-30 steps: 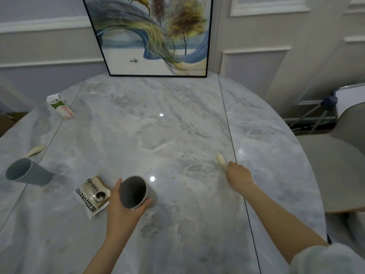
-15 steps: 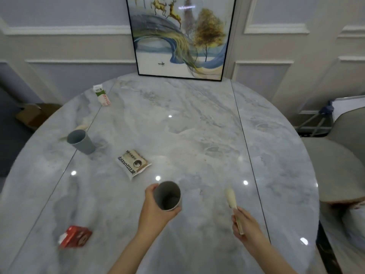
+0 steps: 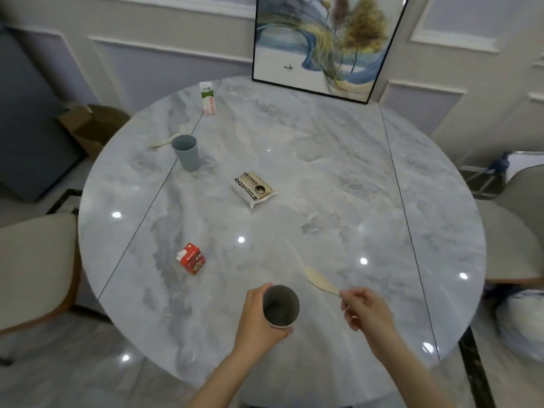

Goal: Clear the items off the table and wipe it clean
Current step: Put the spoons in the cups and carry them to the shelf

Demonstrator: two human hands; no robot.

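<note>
Left hand still gripped the grey cup, while the right hand, which a second before only reached for the pale spoon, now pinched it above the desk; two items were collected, wiping still ahead.

A round, shiny grey marble bench with a few things on it.

A grey cup stands upright near the far left, with a pale spoon lying just behind it. A small white and green carton lies by the far edge. A snack packet lies near the middle. A little red carton sits closer, on the left. A framed picture stands at the back edge.
</note>
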